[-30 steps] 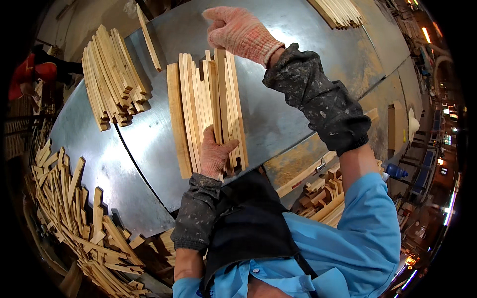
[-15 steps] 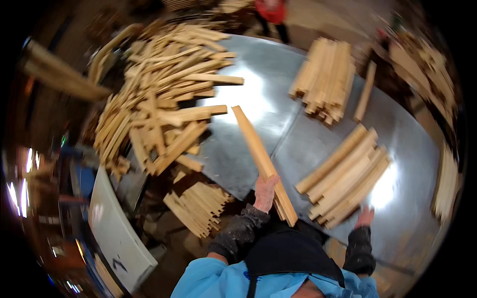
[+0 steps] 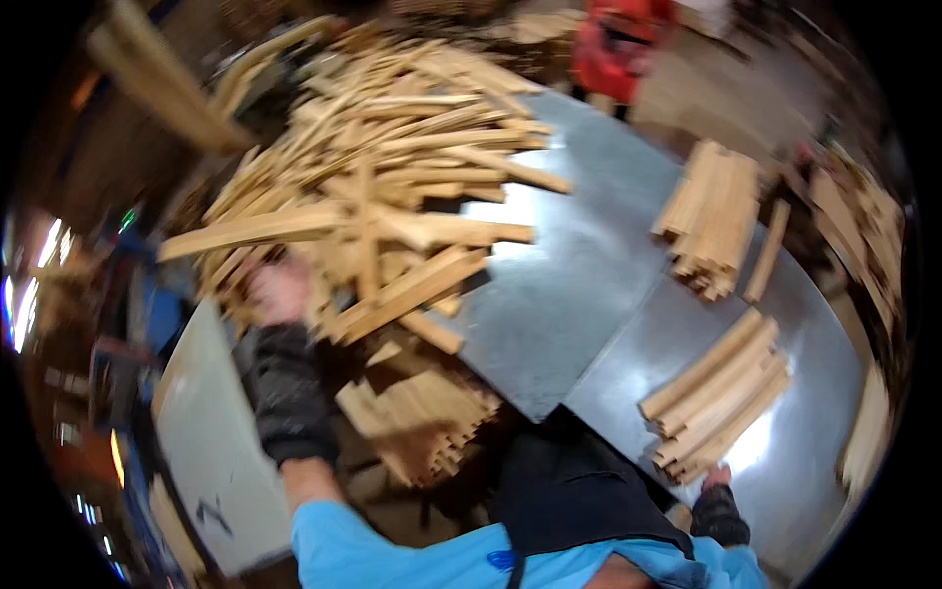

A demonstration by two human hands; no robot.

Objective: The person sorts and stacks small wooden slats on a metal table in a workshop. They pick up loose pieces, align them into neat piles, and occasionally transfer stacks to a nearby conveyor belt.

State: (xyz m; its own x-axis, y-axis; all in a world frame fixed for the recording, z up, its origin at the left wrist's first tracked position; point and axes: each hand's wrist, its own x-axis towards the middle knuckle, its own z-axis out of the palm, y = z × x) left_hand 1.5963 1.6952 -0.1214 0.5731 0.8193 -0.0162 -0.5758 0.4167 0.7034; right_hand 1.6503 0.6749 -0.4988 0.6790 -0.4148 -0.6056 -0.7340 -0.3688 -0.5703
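My left hand [image 3: 280,287], smeared by motion, reaches into the near left side of a big heap of loose wooden strips [image 3: 432,142]. A long wooden strip [image 3: 250,231] lies slantwise just above the hand; whether my fingers grip it is too blurred to make out. My right hand [image 3: 718,478] is at the near end of a small row of wooden strips [image 3: 721,393] laid side by side on the metal table [image 3: 579,285]. Its fingers look stretched out, and nothing shows in them.
A stacked bundle of strips [image 3: 711,216] and a single strip [image 3: 767,250] lie at the table's far right. Below the heap sits another stack of strips [image 3: 417,422]. A pale panel [image 3: 221,442] stands at left. Someone in red [image 3: 623,49] is beyond the table.
My left hand has swung from the table's middle leftward to the heap. The strip it held is gone from over the table. My view has shifted left; my right hand stays near the row.
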